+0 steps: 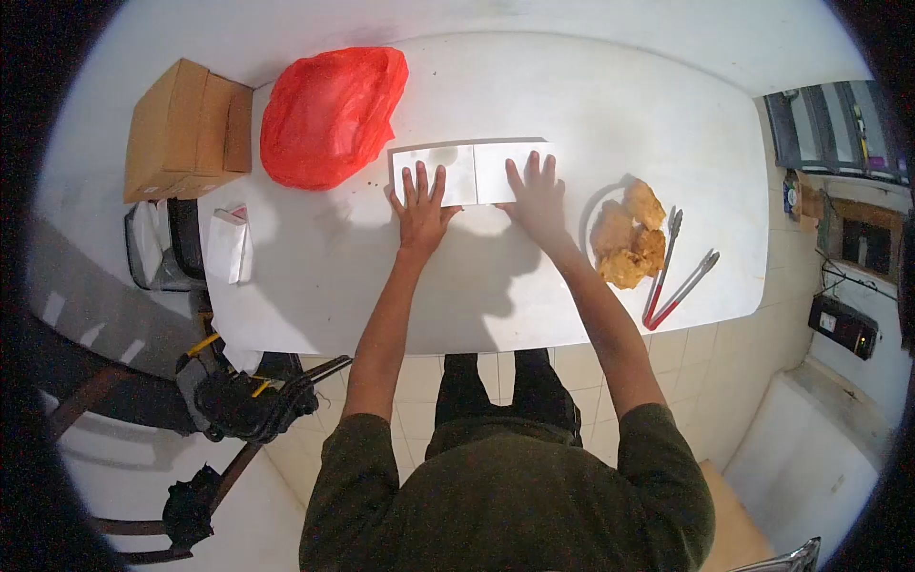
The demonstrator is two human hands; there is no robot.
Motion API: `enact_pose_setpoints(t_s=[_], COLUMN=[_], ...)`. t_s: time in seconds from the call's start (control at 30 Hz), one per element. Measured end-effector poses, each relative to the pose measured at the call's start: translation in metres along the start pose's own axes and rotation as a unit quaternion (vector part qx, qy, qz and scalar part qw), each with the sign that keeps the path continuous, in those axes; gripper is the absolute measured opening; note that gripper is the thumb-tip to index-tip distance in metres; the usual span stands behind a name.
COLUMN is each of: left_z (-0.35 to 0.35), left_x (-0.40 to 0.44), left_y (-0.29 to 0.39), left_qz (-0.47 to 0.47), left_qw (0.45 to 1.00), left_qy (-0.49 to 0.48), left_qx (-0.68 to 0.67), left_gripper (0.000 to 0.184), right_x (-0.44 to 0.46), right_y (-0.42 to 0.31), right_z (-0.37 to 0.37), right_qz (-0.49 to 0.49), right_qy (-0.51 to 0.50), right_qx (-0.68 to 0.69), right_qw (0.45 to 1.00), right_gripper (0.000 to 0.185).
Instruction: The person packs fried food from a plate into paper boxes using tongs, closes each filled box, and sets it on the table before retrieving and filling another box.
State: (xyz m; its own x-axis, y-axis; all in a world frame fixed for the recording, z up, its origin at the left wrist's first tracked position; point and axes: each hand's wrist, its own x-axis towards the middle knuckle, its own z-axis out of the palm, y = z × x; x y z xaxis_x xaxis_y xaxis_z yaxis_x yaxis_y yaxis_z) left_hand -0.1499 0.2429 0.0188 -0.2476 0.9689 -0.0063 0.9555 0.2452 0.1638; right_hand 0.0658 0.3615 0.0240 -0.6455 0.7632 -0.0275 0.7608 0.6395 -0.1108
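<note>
Two white rectangular pieces, like small paper boxes or folded card, lie edge to edge on the white table (400, 305). My left hand (421, 215) rests with spread fingers on the left white piece (459, 179), its thumb at the near edge. On the right white piece (491, 170) lies my right hand (539, 202), fingers stretched and apart. A narrow seam runs between the pieces; whether they are joined I cannot tell. Right of my right hand, several golden fried chicken pieces (624, 267) sit together on what looks like a clear or white plate. Beside them are red-handled metal tongs (658, 300), their arms spread.
A red plastic bag (329, 119) lies at the back left, near a brown cardboard box (172, 133). A white paper packet (228, 246) is at the left edge. A black chair or stroller-like frame (248, 396) stands below left. A wall and shelves are at the right.
</note>
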Motion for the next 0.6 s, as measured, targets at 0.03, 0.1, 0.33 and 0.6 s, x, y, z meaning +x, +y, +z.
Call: enact_pose_setpoints(t_s=[0.03, 0.1, 0.33, 0.6], left_z=[0.001, -0.003, -0.044, -0.089], left_x=[-0.001, 0.001, -0.031, -0.231], left_y=[-0.001, 0.001, 0.007, 0.047], left_qz=[-0.003, -0.005, 0.017, -0.126], left_qw=[1.0, 1.0, 0.996, 0.977], left_qy=[-0.001, -0.019, -0.002, -0.018], left_qx=[0.0, -0.018, -0.083, -0.169], left_gripper=[0.09, 0.088, 0.091, 0.086], right_x=[0.0, 0.001, -0.031, -0.221], right_y=[-0.001, -0.001, -0.026, -0.048], right_z=[0.0, 0.007, -0.049, -0.082], right_qz=[-0.005, 0.006, -0.034, 0.01], right_qy=[0.005, 0.0, 0.052, -0.019], right_qx=[0.006, -0.012, 0.026, 0.191], right_qw=[1.0, 1.0, 0.998, 0.981], right_gripper=[0.092, 0.093, 0.1, 0.093])
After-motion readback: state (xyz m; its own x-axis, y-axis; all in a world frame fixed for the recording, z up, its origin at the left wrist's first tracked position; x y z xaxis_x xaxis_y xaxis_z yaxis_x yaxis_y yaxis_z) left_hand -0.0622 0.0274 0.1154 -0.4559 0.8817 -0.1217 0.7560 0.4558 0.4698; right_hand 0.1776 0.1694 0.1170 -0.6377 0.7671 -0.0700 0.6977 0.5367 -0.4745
